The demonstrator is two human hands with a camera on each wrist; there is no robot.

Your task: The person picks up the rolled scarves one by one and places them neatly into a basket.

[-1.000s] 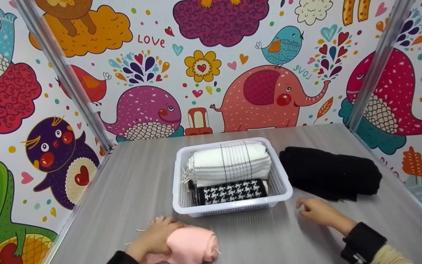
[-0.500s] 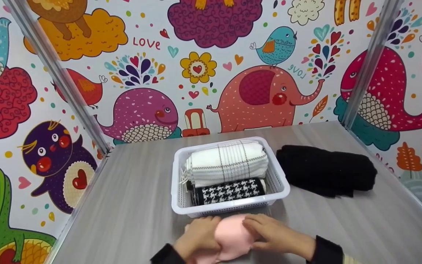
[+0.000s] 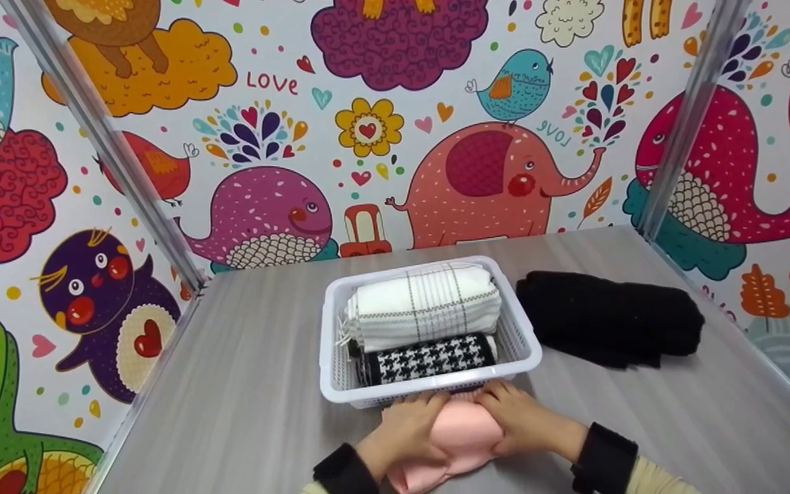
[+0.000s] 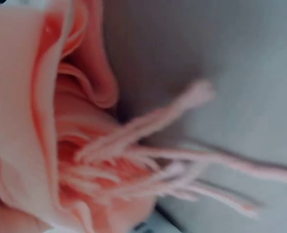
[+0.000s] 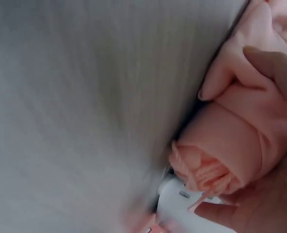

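Observation:
A rolled pink scarf (image 3: 465, 433) with fringed ends lies on the table against the front of a white plastic basket (image 3: 429, 388). My left hand (image 3: 410, 431) grips its left part and my right hand (image 3: 527, 420) grips its right part, fingers over the far side and thumbs on the near side. In the left wrist view, loose pink fringe (image 4: 167, 165) spills from the folded end. The right wrist view shows the thumb (image 5: 267, 63) pressing into the cloth. Inside the basket lie a white checked scarf (image 3: 429, 302) and a black-and-white houndstooth roll (image 3: 429, 360).
A folded black cloth (image 3: 607, 319) lies right of the basket on the grey table (image 3: 244, 384). Walls printed with cartoon animals (image 3: 477, 185) enclose the table at the back and both sides, with metal posts (image 3: 683, 137) at the corners.
The left hand has brought the pink scarf rightward and up to the basket's front. My right hand has come in from the right and taken hold of the scarf's other end.

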